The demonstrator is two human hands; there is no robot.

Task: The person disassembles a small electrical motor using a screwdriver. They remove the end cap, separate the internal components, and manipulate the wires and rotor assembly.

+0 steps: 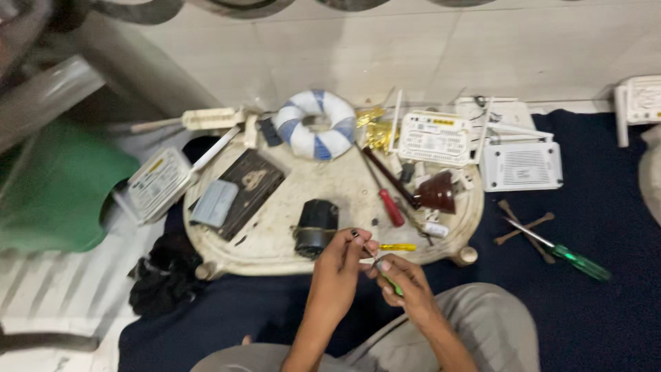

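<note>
While my left hand (348, 251) pinches a tiny part, my right hand (403, 282) grips a green screwdriver (391, 282); one slip could drop it.

Green-handled screwdriver (392, 284), tilted, and a small dark part (355, 234) above it.

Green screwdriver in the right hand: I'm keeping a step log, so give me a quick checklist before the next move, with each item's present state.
1. Right hand grips the green screwdriver: ok.
2. Left hand pinches a small part at its fingertips: ok.
3. Tip seated on the part: cannot tell, blurred.
4. Hands over the tray edge, so a dropped part lands there: ok.
5. Spare red screwdriver within reach on the tray: ok.
6. Black motor clear of the hands: ok.
</note>
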